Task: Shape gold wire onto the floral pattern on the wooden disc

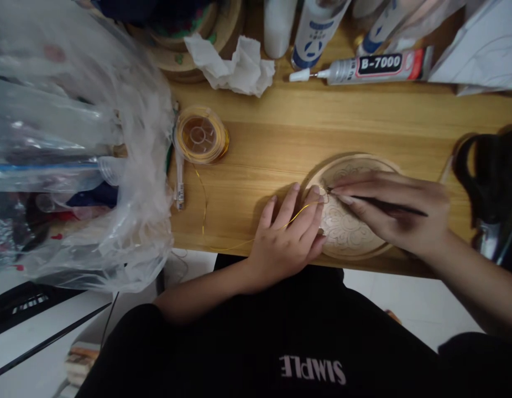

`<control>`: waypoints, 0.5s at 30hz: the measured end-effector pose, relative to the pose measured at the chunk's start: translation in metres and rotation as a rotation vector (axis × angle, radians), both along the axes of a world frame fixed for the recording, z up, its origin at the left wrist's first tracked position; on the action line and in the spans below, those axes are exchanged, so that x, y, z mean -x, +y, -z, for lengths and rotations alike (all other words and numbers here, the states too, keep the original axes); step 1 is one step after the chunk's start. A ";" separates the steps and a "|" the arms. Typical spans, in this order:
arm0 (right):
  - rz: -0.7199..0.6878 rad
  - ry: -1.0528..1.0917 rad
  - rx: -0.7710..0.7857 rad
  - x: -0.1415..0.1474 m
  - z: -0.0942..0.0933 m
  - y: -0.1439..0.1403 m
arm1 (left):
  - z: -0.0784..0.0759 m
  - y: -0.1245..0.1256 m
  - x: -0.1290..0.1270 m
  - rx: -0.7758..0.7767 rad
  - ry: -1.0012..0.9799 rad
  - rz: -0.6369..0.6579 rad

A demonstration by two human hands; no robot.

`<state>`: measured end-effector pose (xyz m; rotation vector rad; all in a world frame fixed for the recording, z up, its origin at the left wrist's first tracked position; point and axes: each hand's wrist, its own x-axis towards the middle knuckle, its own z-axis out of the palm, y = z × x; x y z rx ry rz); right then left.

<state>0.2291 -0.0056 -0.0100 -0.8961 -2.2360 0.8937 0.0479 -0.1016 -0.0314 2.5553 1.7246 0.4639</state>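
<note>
A round embroidery hoop (358,253) lies near the table's front edge, its pale fabric drawn with a swirling pattern. My left hand (287,237) rests with fingers stretched out and spread, the fingertips on the hoop's left side. Over those fingers runs a thin gold thread (299,211), leading back to a clear spool (200,135). My right hand (401,207) is closed around slim black tweezers (388,205), their tip down at the pattern's upper left. There the thread's end forms a small loop near the tip. Part of the fabric is hidden under my right hand.
Clear plastic bags (135,166) pile up at the left. Crumpled tissue (235,66), a B-7000 glue tube (376,66) and several bottles (318,33) line the back. Black-handled scissors (467,160) lie at the right. A pen (179,182) is beside the spool.
</note>
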 end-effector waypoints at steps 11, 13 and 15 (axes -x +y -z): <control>-0.012 -0.062 -0.206 -0.005 0.005 -0.007 | -0.001 0.000 0.000 0.000 0.008 0.010; -0.027 -0.059 -0.231 -0.006 0.005 -0.007 | -0.001 0.001 -0.001 -0.003 0.007 0.008; -0.044 -0.055 -0.241 -0.006 0.005 -0.006 | -0.001 0.001 -0.001 -0.004 0.007 0.008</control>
